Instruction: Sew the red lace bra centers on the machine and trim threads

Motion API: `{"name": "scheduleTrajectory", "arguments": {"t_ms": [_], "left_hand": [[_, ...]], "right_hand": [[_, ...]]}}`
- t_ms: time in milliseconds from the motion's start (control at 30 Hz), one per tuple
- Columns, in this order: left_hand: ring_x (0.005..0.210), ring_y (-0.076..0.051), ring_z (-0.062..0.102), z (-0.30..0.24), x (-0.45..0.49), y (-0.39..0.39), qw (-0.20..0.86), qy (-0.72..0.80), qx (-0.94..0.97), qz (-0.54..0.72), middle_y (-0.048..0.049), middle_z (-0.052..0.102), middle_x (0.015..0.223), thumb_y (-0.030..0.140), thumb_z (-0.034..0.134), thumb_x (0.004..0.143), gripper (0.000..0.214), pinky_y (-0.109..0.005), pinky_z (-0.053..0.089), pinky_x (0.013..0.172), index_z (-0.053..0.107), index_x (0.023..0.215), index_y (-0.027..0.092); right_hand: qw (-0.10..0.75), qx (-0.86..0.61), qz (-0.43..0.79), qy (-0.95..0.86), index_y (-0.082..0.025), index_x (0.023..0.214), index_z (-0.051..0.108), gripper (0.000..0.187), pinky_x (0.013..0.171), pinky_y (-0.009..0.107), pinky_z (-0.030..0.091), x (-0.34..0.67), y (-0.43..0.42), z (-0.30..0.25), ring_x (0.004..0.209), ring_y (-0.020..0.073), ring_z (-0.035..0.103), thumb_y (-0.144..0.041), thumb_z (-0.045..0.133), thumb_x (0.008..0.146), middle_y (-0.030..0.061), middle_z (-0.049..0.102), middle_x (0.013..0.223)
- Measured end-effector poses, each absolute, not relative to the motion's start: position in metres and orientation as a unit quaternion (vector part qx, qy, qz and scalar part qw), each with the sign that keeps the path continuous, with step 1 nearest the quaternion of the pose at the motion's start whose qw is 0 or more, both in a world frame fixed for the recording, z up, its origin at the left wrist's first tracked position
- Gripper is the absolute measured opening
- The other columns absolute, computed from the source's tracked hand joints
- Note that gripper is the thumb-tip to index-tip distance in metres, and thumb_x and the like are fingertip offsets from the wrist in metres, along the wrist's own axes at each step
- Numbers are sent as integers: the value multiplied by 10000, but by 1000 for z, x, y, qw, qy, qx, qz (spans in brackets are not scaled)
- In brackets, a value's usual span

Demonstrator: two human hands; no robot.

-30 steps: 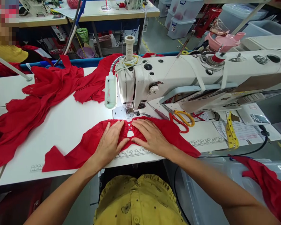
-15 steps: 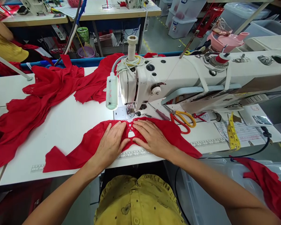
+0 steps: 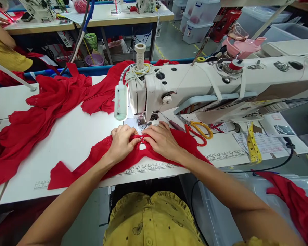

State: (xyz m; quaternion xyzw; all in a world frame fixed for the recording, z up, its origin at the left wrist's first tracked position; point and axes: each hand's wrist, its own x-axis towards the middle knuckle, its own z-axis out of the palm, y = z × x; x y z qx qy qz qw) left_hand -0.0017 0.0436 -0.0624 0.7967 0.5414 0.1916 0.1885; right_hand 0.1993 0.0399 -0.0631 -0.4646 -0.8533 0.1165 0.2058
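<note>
A red lace garment piece (image 3: 97, 159) lies across the front of the white sewing table (image 3: 74, 133), just in front of the needle of a white sewing machine (image 3: 195, 85). My left hand (image 3: 122, 141) has its fingers curled and pinches the red fabric near its narrow strappy middle. My right hand (image 3: 163, 140) rests on the same fabric on the other side, fingertips pressed together at the straps. Both hands sit close to the presser foot (image 3: 141, 120).
A heap of red fabric (image 3: 41, 109) covers the table's left and back. Orange-handled scissors (image 3: 199, 129), a screwdriver (image 3: 173, 123) and a yellow tape measure (image 3: 253, 143) lie right of the needle. A machine lamp (image 3: 120, 100) hangs by the head. Another person in yellow (image 3: 5, 51) is at the far left.
Both hands slid forward toward the needle and went from lying flat on the fabric to pinching it at the straps, bunching the piece up.
</note>
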Motion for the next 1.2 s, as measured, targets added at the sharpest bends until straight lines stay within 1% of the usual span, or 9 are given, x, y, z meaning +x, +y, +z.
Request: {"name": "scheduleTrajectory", "arguments": {"t_ms": [133, 233, 367, 467, 667, 800, 967, 1100, 1200], "left_hand": [[964, -246, 536, -63, -2, 41, 187, 539, 793, 213, -34, 626, 953, 288, 617, 935, 131, -467, 378, 909, 582, 835, 212], [1035, -276, 557, -61, -1, 35, 107, 522, 815, 229, -84, 646, 1091, 242, 593, 948, 48, -477, 443, 900, 602, 974, 203], [1114, -266, 610, -66, 2, 19, 7, 368, 898, 240, -147, 662, 1201, 137, 491, 988, 223, -456, 523, 974, 593, 1186, 125], [1205, -290, 610, -77, 1, 7, -30, 314, 921, 229, -191, 663, 1248, 155, 508, 996, 294, -509, 487, 1099, 573, 1263, 50], [1273, -304, 589, -87, -2, 2, -9, 333, 921, 205, -171, 666, 1289, 94, 441, 991, 356, -612, 414, 1158, 563, 1325, 73], [1243, -309, 609, -84, -1, 3, -17, 334, 920, 204, -168, 690, 1248, 103, 453, 988, 338, -623, 404, 1161, 587, 1294, 56], [1250, -318, 601, -84, -1, -1, -31, 335, 922, 191, -179, 681, 1262, 66, 439, 968, 363, -632, 403, 1152, 586, 1299, 40], [1277, -334, 578, -78, -1, -2, 3, 351, 917, 187, -177, 660, 1299, 61, 437, 961, 384, -650, 406, 1135, 572, 1320, 61], [1219, -273, 614, -69, 0, 4, 83, 373, 899, 215, -135, 671, 1267, 91, 428, 979, 333, -560, 462, 1120, 602, 1260, 131]], "right_hand": [[192, -477, 187, -837, -223, 1015, 684, 168, 938, 419, 337, 199, 46, -60, 977, 239, 572, -286, 529, 996, 49, 698, 972], [174, -488, 186, -835, -215, 930, 678, 198, 891, 402, 326, 196, 51, -61, 942, 236, 568, -239, 492, 996, 47, 691, 916], [160, -495, 189, -833, -210, 903, 671, 196, 865, 390, 315, 193, 54, -60, 921, 231, 569, -224, 492, 981, 47, 693, 899], [164, -502, 194, -827, -215, 880, 661, 188, 881, 392, 308, 191, 56, -60, 919, 228, 578, -238, 502, 978, 30, 692, 850], [163, -514, 132, -832, -202, 879, 651, 225, 917, 405, 314, 185, 57, -68, 959, 250, 585, -219, 462, 1000, 60, 706, 875], [165, -508, 79, -842, -193, 929, 657, 238, 929, 411, 323, 184, 59, -76, 963, 254, 584, -235, 442, 1022, 81, 710, 946], [189, -493, 30, -849, -186, 946, 687, 278, 932, 419, 368, 191, 57, -77, 935, 252, 590, -291, 449, 1042, 71, 705, 882], [236, -474, -11, -848, -148, 1137, 670, 257, 965, 441, 438, 200, 37, -67, 1022, 277, 589, -152, 453, 998, 125, 707, 1032], [294, -424, 72, -854, -162, 1226, 620, 324, 996, 385, 493, 202, 21, -64, 1110, 232, 606, -85, 417, 985, 113, 693, 1168]]}}
